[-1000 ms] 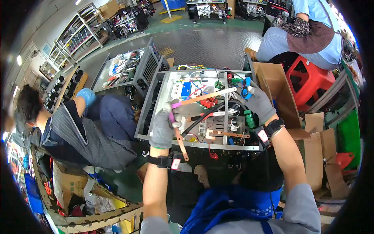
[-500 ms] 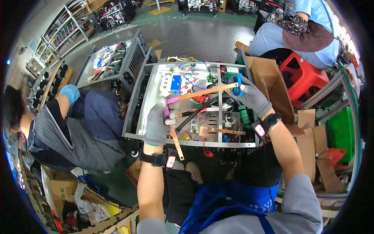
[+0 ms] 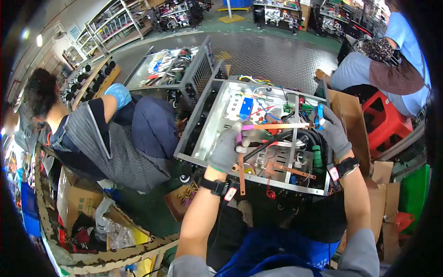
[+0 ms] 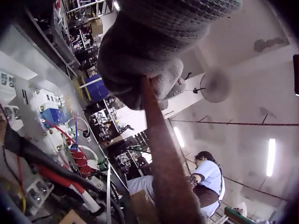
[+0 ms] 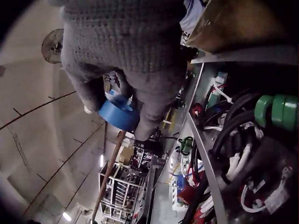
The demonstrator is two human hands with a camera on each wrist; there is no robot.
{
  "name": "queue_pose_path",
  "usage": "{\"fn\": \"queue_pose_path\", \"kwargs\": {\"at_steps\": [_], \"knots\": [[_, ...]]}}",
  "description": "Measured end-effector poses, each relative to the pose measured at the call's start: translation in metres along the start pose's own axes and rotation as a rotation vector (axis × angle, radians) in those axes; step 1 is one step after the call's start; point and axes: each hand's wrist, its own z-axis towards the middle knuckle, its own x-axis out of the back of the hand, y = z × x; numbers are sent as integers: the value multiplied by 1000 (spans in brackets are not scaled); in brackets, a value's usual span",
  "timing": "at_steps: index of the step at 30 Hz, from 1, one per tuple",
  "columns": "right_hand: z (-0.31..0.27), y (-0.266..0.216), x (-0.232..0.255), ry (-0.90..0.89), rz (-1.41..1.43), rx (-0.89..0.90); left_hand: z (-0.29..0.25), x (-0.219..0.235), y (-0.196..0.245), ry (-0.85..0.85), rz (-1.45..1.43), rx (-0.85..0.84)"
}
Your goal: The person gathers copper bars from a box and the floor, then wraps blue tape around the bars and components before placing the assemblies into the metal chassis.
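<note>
Copper bar (image 3: 281,126) is gripped by left hand (image 3: 227,147), near purple band (image 3: 248,128); bar is held above metal case (image 3: 300,185). Blue tape roll (image 5: 117,115) is gripped by right hand (image 3: 336,134), at far end of bar. Compared with one second ago, gap between roll and bar end is closed in head view; whether both touch cannot be told. Taping at this end seems, by judgement, well prepared.

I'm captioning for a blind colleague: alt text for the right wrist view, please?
A gray-gloved right hand holds a blue roll, apparently tape, by the end of a copper-colored strip. To the right, a metal frame holds wiring.
</note>
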Motion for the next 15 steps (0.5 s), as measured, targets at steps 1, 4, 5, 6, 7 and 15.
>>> {"fn": "queue_pose_path", "kwargs": {"at_steps": [1, 4, 5, 6, 7, 15], "knots": [[0, 1, -2, 24, -116, -9, 5, 3, -1, 9, -15, 33], [6, 7, -13, -120, -489, 129, 11, 17, -3, -19, -68, 53], [7, 5, -15, -95, -521, 111, 15, 21, -6, -51, -88, 54], [8, 5, -17, -34, -449, 122, 17, 31, -11, -96, -180, 68], [7, 2, -17, 2, -307, 20, 21, 38, -12, -140, -182, 89], [20, 14, -7, 17, 355, -97, 15, 39, -4, -100, -206, 80]]}}
